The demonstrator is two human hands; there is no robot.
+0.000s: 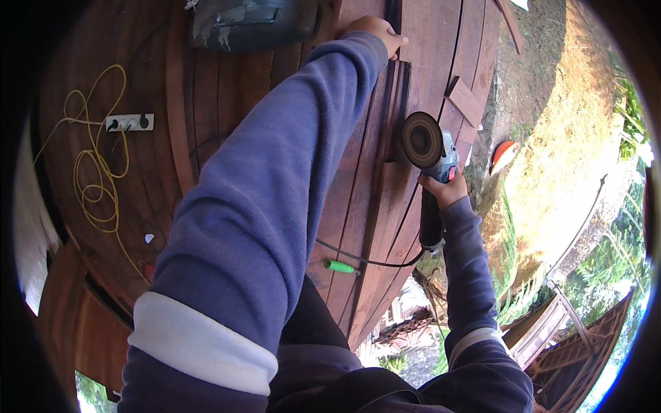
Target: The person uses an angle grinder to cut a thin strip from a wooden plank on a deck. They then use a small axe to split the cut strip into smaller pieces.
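Observation:
My right hand [447, 189] is wrapped round the body of an angle grinder [441, 165], just right of the middle. Its round brown disc [421, 140] faces up toward me, apart from the wood. A black cable runs from the grinder's rear end to the left across the planks. Reaching far forward, my left hand [377, 33] has its fingers curled at the edge of a dark wooden strip [397, 103], which lies along the planks [365, 206]. Part of the strip is hidden under that hand.
A green-handled tool [339, 266] lies near me. On the left are a white power strip [131, 122] and a looped yellow cord [96, 179]. A dark container [255, 26] stands at the far side. A short board [465, 102] lies right of the grinder, near the planks' edge.

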